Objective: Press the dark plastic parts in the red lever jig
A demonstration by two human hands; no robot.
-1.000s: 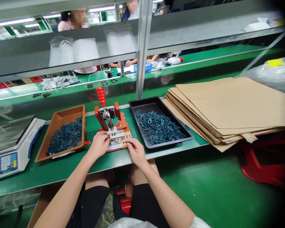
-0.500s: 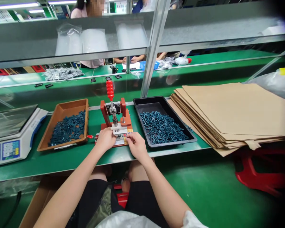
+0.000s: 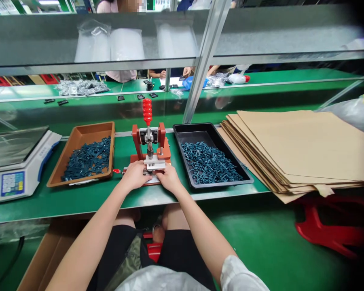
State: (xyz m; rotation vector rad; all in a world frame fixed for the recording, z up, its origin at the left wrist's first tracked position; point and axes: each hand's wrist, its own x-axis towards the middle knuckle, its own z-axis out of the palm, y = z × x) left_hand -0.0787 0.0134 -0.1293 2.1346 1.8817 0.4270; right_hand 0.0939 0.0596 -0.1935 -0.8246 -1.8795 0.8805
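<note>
A small red hand press (image 3: 150,139) with an upright red ribbed handle (image 3: 147,111) stands on the green bench in front of me. My left hand (image 3: 135,176) is at the left side of its metal fixture (image 3: 155,163), fingers closed and tips at the lower plate. From the other side my right hand (image 3: 169,178) meets the fixture, its thumb and fingers pinched together. Whatever lies between the fingertips is too small or hidden to make out. Left of the press, a brown tray (image 3: 79,130) holds many small dark blue parts (image 3: 89,158); on the right, a black tray (image 3: 197,131) holds blue pin-like pieces (image 3: 210,163).
A weighing scale (image 3: 12,178) sits at the left end. Brown cardboard sheets (image 3: 297,145) are stacked on the right, overhanging the bench edge. A metal post (image 3: 204,60) and a shelf with plastic bags (image 3: 125,44) rise behind. Beyond, other people sit at another bench (image 3: 261,77).
My right hand has moved inward and left to the fixture, from a raised pinch beside it. My left hand stays at the fixture. The view has shifted slightly.
</note>
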